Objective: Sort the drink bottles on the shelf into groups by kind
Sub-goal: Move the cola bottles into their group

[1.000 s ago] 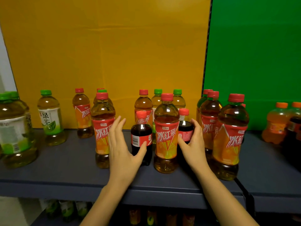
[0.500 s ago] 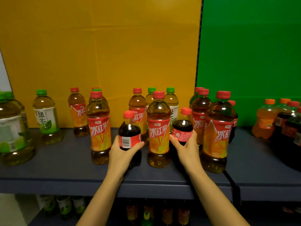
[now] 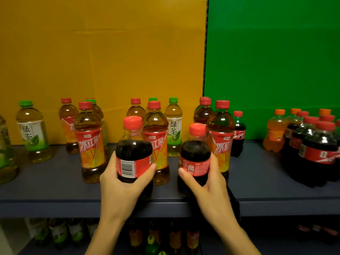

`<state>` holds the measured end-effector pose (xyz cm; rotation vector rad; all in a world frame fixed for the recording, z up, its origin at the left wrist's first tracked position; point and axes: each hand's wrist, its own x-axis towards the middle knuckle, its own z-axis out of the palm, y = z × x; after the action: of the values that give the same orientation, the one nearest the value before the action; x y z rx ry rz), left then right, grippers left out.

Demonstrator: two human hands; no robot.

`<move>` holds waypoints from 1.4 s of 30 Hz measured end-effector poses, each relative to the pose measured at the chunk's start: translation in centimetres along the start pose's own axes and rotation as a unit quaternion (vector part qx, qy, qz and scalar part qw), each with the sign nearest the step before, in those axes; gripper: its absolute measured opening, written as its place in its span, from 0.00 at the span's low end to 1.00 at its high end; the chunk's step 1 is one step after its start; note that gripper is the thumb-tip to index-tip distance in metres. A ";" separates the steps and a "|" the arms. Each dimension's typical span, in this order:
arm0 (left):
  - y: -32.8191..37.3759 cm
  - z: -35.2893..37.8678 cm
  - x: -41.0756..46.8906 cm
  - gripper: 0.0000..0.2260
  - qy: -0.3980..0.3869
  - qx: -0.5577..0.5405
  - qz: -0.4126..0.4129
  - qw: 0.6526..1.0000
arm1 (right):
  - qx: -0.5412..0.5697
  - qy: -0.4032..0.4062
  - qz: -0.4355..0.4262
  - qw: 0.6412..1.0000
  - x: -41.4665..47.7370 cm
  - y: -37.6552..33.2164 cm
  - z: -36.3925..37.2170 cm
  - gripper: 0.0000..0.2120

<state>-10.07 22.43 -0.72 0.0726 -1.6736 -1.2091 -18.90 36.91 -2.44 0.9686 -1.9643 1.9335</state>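
the left hand was curled round the left cola bottle, with the thumb laid on the red label beside the barcode and the fingers wrapped round the far side. the right hand was curled the same way round the right cola bottle, thumb pressed on the label. both bottles were held upright, red caps up, over the front edge of the dark shelf; whether their bases touched it could not be told. between the 2 hands, just behind them, the middle iced tea bottle was stood. the left iced tea bottle was stood just left of the left hand, the right iced tea bottle just right of the right hand. further left a green tea bottle was seen. well to the right a cola group and an orange soda bottle were gathered.
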 end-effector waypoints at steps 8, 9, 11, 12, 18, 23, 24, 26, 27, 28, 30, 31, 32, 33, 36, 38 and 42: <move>4.3 8.2 -2.2 0.22 -0.108 -0.040 -0.010 0.993 | 0.040 0.025 -0.004 0.999 -0.2 -1.5 -10.1 0.26; 4.7 9.7 -2.5 0.23 -0.127 -0.040 -0.013 0.991 | 0.034 0.031 -0.005 0.999 0.2 -1.4 -11.4 0.26; 5.2 12.7 -3.2 0.23 -0.149 -0.034 -0.018 0.988 | 0.011 0.043 -0.010 0.999 1.0 -0.7 -13.9 0.26; 5.3 14.4 -3.5 0.23 -0.153 -0.032 -0.021 0.987 | 0.004 0.047 -0.011 0.999 1.3 -0.2 -14.9 0.26; 4.0 22.5 -4.2 0.25 -0.124 -0.020 -0.064 0.990 | -0.021 0.061 0.005 0.998 3.3 4.1 -19.3 0.31; 2.2 26.0 -4.5 0.30 -0.066 0.032 -0.086 0.994 | -0.037 0.052 0.016 0.998 4.8 6.7 -20.9 0.31; 2.0 26.4 -4.5 0.31 -0.057 0.039 -0.090 0.994 | -0.039 0.044 0.015 0.998 5.0 7.1 -21.1 0.30; 1.4 27.3 -4.3 0.31 -0.044 0.048 -0.101 0.993 | -0.039 0.030 0.014 0.999 5.2 7.6 -21.2 0.30; 1.1 27.6 -4.3 0.29 -0.041 0.053 -0.108 0.992 | -0.039 0.024 0.014 0.999 5.3 7.8 -21.2 0.30; 0.8 27.9 -4.3 0.26 -0.039 0.058 -0.114 0.991 | -0.041 0.019 0.015 0.999 5.4 8.0 -21.2 0.30; 0.3 28.4 -4.4 0.23 -0.036 0.068 -0.121 0.990 | -0.047 0.012 0.016 0.999 5.5 8.3 -21.3 0.30; 0.0 28.6 -4.4 0.23 -0.037 0.071 -0.123 0.989 | -0.051 0.007 0.017 0.999 5.7 8.4 -21.3 0.30; -0.2 28.8 -4.4 0.24 -0.040 0.071 -0.124 0.989 | -0.056 0.003 0.020 0.998 5.8 8.5 -21.2 0.31; -0.4 29.0 -4.3 0.24 -0.044 0.071 -0.124 0.989 | -0.060 0.001 0.022 0.998 6.0 8.6 -21.1 0.32; -0.7 29.3 -4.0 0.25 -0.054 0.065 -0.127 0.988 | -0.078 0.003 0.028 0.997 6.6 8.9 -20.8 0.33; -1.0 29.4 -3.8 0.26 -0.057 0.065 -0.126 0.988 | -0.084 0.002 0.036 0.996 6.8 9.0 -20.6 0.34; -1.1 29.3 -3.7 0.30 -0.066 0.076 -0.114 0.988 | -0.088 -0.012 0.061 0.994 6.8 9.2 -20.7 0.37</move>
<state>-30.61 43.51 -3.16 0.2909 -1.9110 -1.2758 -35.36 53.87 -3.62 0.8490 -2.2106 1.7786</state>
